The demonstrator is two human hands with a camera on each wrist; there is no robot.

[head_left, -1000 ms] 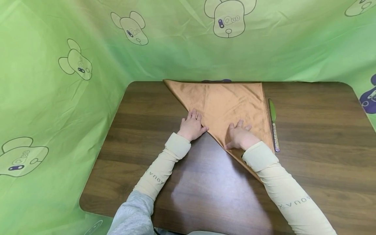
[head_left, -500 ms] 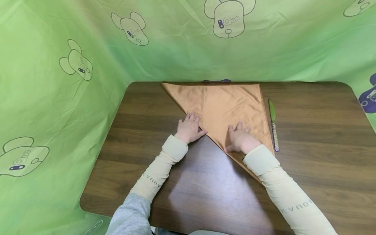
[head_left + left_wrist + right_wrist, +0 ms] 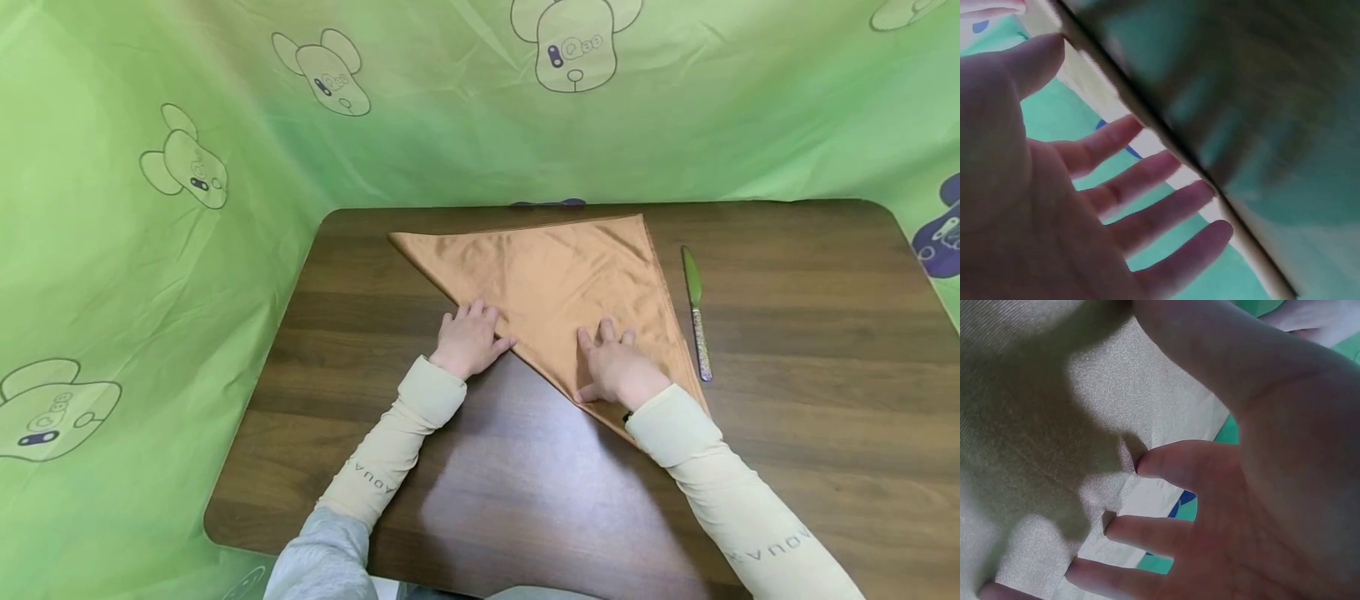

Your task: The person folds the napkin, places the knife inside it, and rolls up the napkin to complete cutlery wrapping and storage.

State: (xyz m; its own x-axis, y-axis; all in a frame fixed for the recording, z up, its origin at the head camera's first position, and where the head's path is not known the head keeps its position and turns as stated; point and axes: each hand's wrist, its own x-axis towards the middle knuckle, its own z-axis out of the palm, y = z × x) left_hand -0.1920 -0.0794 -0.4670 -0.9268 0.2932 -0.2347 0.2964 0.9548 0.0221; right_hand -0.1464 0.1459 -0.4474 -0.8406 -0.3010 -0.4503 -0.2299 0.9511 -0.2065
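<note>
A shiny copper-coloured cloth (image 3: 540,283), folded into a triangle, lies on the dark wooden table (image 3: 360,300). Its long folded edge slants from back left to front right. My left hand (image 3: 468,340) rests on that edge with spread fingers, and in the left wrist view the fingertips (image 3: 1213,231) touch down along the fold. Farther right, my right hand (image 3: 618,367) presses on the cloth, thumb at the folded edge and fingers spread. In the right wrist view the cloth (image 3: 1110,387) shows under the fingertips. The cloth's front corner is hidden behind the right forearm.
Right of the cloth lies a knife (image 3: 697,312) with a green blade and a patterned handle. Green curtains (image 3: 420,133) with printed animal heads stand close behind the table and along its left side.
Both hands have slid the cloth toward the person and slightly left, turning it a little. Its back edge has come away from the table's far edge. The view has shifted slightly.
</note>
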